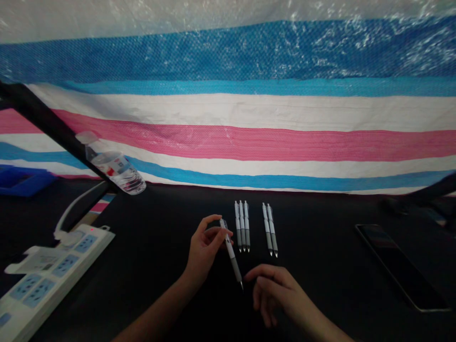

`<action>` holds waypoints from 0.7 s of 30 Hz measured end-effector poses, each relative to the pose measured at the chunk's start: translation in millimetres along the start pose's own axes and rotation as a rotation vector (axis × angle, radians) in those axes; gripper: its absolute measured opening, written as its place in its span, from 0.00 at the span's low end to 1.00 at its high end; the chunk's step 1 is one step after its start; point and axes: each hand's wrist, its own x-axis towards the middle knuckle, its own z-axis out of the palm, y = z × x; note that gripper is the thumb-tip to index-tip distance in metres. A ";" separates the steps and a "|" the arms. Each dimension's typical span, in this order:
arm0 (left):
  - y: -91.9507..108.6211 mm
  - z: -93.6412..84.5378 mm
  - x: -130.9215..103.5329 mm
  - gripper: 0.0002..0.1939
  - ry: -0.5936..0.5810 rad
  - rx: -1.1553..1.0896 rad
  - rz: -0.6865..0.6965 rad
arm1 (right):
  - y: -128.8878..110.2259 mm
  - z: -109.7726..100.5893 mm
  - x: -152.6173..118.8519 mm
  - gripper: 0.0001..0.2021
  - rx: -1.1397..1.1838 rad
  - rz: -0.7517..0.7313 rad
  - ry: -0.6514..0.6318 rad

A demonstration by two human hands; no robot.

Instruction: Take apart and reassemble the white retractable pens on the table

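Observation:
Between the thumb and fingers of my left hand (206,244) is a white pen with a grey grip (231,254), its point slanting down to the right. My right hand (276,289) hovers just right of the pen's tip, fingers loosely curved and apart, with nothing visible in them. Beyond the hands, a row of three matching pens (242,225) lies side by side on the black table (313,228), points toward me. Two more such pens (270,230) lie together a little to their right.
At the left stands a white power strip (64,266) with a plugged-in cable. Behind it a clear water bottle (121,171) leans by a black bar (53,123). A blue tray (24,180) sits far left, a phone (399,266) lies right. Striped sheeting (249,142) hangs behind.

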 end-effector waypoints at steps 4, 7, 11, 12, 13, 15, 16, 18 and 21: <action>1.1 -0.1 -0.4 0.24 -0.017 0.007 -0.018 | 0.1 -0.1 -0.3 0.25 -0.012 0.001 -0.010; 5.3 0.9 -1.2 0.25 -0.042 0.008 -0.014 | -1.6 0.8 -1.5 0.25 -0.024 0.001 -0.003; 15.5 3.4 -0.5 0.22 -0.078 0.044 0.027 | -3.7 1.6 -3.0 0.25 -0.036 -0.001 0.002; 18.2 4.0 1.0 0.21 -0.085 0.056 0.036 | -3.6 1.6 -3.1 0.25 -0.040 0.002 -0.004; 20.7 4.4 3.6 0.20 -0.093 0.067 0.045 | -3.3 1.5 -3.1 0.25 -0.041 0.004 -0.007; 24.3 4.6 12.5 0.20 -0.119 0.089 0.067 | -2.1 1.3 -2.6 0.24 -0.035 0.000 -0.004; 25.2 4.2 18.9 0.21 -0.133 0.105 0.082 | -1.4 1.2 -2.2 0.24 -0.031 -0.006 -0.002; 25.0 3.1 34.4 0.22 -0.148 0.181 0.116 | -0.2 1.5 -1.3 0.23 -0.027 -0.018 -0.001; 20.4 2.2 59.7 0.21 -0.156 0.324 0.153 | 0.3 2.4 0.3 0.23 -0.035 -0.026 -0.011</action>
